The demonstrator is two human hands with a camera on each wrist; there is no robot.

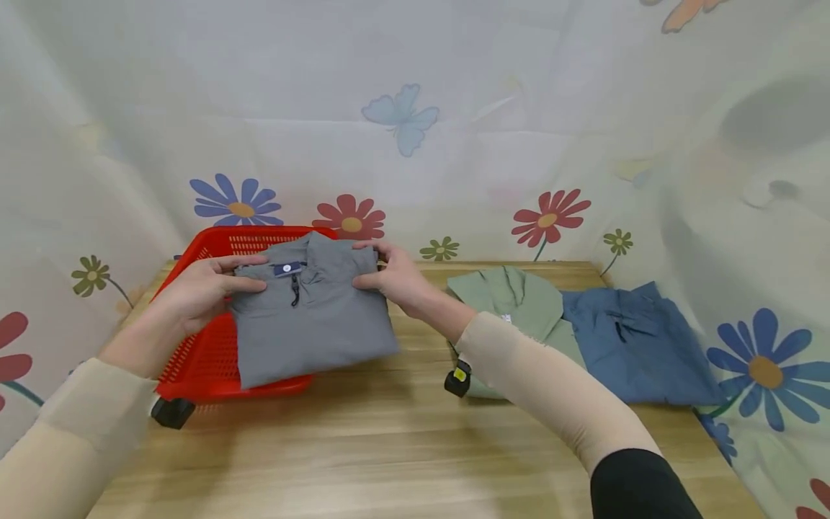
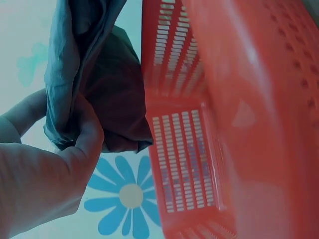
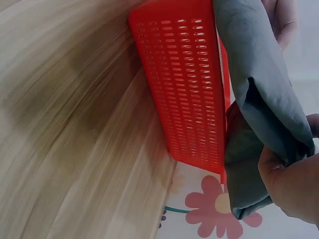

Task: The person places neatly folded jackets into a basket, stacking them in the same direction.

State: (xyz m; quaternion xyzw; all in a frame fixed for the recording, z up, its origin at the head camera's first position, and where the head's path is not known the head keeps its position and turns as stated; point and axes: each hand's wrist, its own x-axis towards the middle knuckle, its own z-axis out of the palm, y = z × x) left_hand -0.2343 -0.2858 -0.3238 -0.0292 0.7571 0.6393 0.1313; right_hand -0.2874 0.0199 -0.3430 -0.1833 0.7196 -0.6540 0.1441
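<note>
Between both hands hangs a folded grey jacket (image 1: pixel 311 317) with a dark neck label and a short black zip pull. My left hand (image 1: pixel 204 292) pinches its left upper edge, thumb on the near side. The right hand (image 1: pixel 402 281) grips the opposite upper corner. The garment is held over the right part of a red plastic basket (image 1: pixel 214 346), overlapping its rim. In the left wrist view, the jacket's folded edge (image 2: pixel 62 74) lies between thumb and fingers. The right wrist view shows the thumb pressed on the folded layers (image 3: pixel 264 109) beside the basket's slotted wall (image 3: pixel 184 89).
On the wooden table (image 1: pixel 389 447), right of the basket, lie a folded light green garment (image 1: pixel 519 295) and a folded blue one (image 1: pixel 635 346), their edges touching. A flower-printed cloth (image 1: pixel 480 166) hangs behind and at the sides of the table.
</note>
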